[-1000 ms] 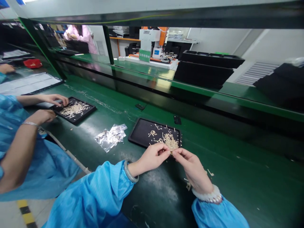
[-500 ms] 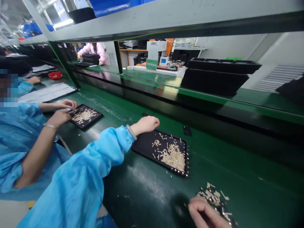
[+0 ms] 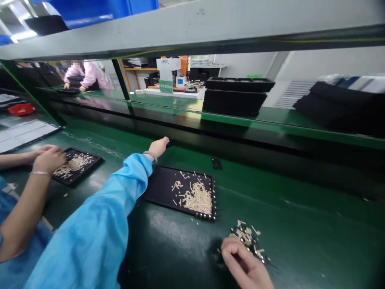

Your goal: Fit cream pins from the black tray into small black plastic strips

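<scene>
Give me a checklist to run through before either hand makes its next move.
1. Black tray flat on the green bench: ok.
2. All pale strips inside the tray: not ok; small pale bits lie on the bench by its near edge.
3. Left hand past the tray, off the strips: ok.
4. Left fingers gripping the dark piece beside them: cannot tell.
5. Right hand, beside the mixed pile, free of any part: cannot tell.
6. Co-worker's hands clear of this tray: ok; they are at another tray.
</scene>
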### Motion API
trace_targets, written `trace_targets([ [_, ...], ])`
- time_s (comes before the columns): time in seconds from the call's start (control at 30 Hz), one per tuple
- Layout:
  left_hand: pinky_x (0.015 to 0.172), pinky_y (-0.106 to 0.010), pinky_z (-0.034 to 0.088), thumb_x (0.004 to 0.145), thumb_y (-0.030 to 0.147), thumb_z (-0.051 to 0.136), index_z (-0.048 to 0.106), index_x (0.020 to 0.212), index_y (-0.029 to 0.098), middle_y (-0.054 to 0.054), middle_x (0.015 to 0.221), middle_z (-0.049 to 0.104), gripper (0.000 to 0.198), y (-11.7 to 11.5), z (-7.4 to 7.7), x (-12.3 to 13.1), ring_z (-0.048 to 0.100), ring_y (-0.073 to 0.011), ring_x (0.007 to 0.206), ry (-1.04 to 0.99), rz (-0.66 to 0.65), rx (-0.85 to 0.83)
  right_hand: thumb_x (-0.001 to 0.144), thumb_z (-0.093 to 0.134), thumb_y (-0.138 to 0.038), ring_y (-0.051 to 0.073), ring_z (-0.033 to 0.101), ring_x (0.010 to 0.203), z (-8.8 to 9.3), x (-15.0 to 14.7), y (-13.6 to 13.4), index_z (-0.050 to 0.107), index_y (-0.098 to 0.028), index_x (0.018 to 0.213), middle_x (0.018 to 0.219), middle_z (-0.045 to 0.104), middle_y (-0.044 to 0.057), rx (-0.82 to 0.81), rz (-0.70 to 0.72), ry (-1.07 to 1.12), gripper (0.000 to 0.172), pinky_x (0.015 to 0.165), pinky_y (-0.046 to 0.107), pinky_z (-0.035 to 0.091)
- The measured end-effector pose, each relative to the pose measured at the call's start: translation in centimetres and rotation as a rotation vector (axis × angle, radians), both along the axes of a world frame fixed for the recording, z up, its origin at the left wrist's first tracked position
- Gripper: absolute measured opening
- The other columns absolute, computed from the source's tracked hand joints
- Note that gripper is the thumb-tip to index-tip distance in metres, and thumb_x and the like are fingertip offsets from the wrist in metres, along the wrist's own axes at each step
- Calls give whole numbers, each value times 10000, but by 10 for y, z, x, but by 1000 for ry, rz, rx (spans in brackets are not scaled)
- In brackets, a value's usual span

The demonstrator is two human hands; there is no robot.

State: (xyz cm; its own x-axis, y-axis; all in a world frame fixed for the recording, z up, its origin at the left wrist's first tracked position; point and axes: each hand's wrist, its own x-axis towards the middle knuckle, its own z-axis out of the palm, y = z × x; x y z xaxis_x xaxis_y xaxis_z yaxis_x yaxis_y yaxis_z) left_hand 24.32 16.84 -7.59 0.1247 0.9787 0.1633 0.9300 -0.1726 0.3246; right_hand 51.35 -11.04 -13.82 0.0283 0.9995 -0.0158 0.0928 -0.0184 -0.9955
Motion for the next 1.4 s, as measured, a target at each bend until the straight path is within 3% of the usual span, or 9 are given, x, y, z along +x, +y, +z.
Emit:
trace_targets([
  [0.13,766,-236,411,902,199,360,514,1124,181,-65,914,608,271,-77,16,45,579,-165,868,-144,-179,54,748,646,-428,185,536,716,17,8,-2,656,-207,736,924,585,83,-185,-15,325,222,614,275,453],
  [0.2,750,-227,415,803,142,512,616,1016,209,-59,910,611,246,-131,15,66,583,-174,838,-396,-546,-15,757,652,-398,187,560,728,23,10,-3,671,-227,865,1018,581,90,-261,-5,554,204,593,286,464],
  [0.27,768,-248,415,783,138,543,657,975,233,-76,908,614,242,-178,12,79,577,-189,840,-514,-767,-106,755,666,-364,208,587,816,26,9,-5,676,-241,896,1089,573,82,-278,26,704,187,622,291,480],
  [0.4,831,-315,381,829,153,492,665,975,237,-89,875,610,242,-226,2,93,541,-205,847,-640,-781,-153,740,695,-327,188,605,848,28,4,-11,689,-217,806,926,607,47,-257,34,805,128,724,275,495],
  [0.5,876,-330,355,762,194,622,603,1066,233,-74,964,593,307,-234,-9,104,503,-209,937,-970,-570,-269,696,730,-333,164,611,792,30,0,-16,663,-214,715,788,576,9,-243,31,864,138,729,260,498],
  [0.63,799,-309,387,725,319,681,578,909,178,-59,905,573,254,-243,-30,127,520,-177,858,-1717,-367,-784,694,715,-385,152,586,673,36,-3,-22,618,-198,699,749,557,11,-236,108,833,210,608,256,484],
  [0.77,703,-262,385,764,202,628,542,850,171,15,691,449,126,-244,-39,135,471,-109,665,-2158,-182,-964,763,656,-408,45,288,364,37,-5,-22,521,-179,648,472,427,-57,-295,95,595,290,394,194,242],
  [0.93,670,-262,367,753,92,542,547,895,159,27,663,342,158,-239,-36,129,394,-96,596,-2259,-107,-1004,705,661,-521,58,213,403,28,-17,-22,542,-167,661,416,319,-82,-284,3,334,376,416,210,163],
  [1.4,678,-263,347,724,113,568,557,885,153,13,655,351,166,-245,-40,132,401,-115,627,-2199,-177,-980,697,654,-511,79,285,439,24,-28,-23,591,-162,653,475,368,-54,-230,-39,236,357,425,213,220],
])
